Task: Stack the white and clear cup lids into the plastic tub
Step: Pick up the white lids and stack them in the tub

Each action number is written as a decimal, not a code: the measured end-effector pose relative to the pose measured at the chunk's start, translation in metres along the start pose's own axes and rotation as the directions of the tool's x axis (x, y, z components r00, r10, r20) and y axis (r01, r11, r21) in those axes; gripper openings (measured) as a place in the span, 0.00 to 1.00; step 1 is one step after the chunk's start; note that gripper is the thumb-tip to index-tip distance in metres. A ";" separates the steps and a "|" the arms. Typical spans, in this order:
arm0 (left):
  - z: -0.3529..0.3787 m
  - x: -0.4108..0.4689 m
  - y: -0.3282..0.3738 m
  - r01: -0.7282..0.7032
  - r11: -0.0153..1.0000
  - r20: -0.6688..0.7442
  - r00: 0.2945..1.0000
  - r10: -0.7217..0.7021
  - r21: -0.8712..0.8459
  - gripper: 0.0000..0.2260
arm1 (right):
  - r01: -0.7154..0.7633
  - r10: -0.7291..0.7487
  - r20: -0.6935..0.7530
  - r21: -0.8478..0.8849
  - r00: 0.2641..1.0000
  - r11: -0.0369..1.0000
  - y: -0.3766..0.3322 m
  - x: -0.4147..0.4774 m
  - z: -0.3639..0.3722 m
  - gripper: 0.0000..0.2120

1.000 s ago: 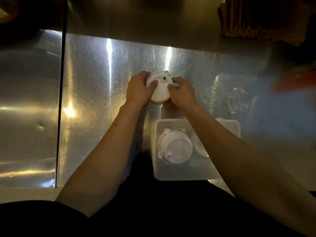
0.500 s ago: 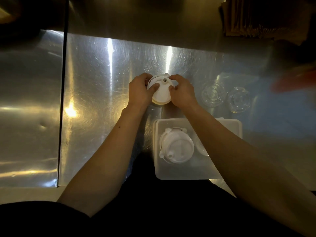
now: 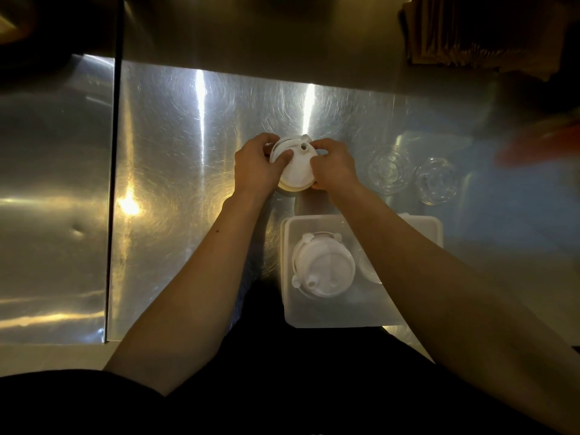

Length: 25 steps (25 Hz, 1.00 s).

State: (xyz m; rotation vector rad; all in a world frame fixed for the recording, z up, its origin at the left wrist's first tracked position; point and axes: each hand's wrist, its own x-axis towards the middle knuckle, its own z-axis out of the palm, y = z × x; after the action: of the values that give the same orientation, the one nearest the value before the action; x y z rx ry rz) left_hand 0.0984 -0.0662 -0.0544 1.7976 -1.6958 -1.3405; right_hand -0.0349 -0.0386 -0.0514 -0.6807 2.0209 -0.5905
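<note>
A: Biggest first; steel counter (image 3: pixel 188 146), then the plastic tub (image 3: pixel 314 315) at the near edge, right of centre; a white lid stack (image 3: pixel 323 268) sits in its left half, something clear beside it, mostly hidden by the right forearm.

B: Hands?

A: Both out past the tub's far rim; left hand (image 3: pixel 255 169) and right hand (image 3: pixel 334 167) closed around one white lid (image 3: pixel 296 171) from either side, fingers curled on the rim, thumbs on top; spout hole points away from the person. Tan edge shows beneath it; could be a cup, cannot tell.

B: Key relation for the next move?

A: Tub lies straight back toward the body from the held lid, slightly right; stack is almost directly nearer than the lid; right hand is the closer one to it.

B: Leftovers?

A: Two clear lids (image 3: pixel 387 171) (image 3: pixel 437 180) on the counter, right of the right hand, apart from the tub; right hand nearer those too; my guess, task partway done.
</note>
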 end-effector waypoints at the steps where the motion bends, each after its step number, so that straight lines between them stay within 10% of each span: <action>1: 0.000 0.001 -0.001 0.002 1.000 -0.002 1.000 -0.002 0.013 0.16 | -0.008 0.008 -0.001 0.007 1.000 1.000 0.001 0.000 0.000 0.16; 25: -0.004 -0.017 -0.004 -0.025 0.997 -0.001 1.000 0.025 0.067 0.18 | 0.100 -0.101 -0.005 -0.101 0.995 0.990 0.012 -0.017 -0.022 0.19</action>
State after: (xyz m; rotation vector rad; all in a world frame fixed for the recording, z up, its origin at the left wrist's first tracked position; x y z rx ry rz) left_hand 0.1069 -0.0515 -0.0488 1.8066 -1.7761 -1.2858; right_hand -0.0490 -0.0154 -0.0377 -0.8459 2.0458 -0.5547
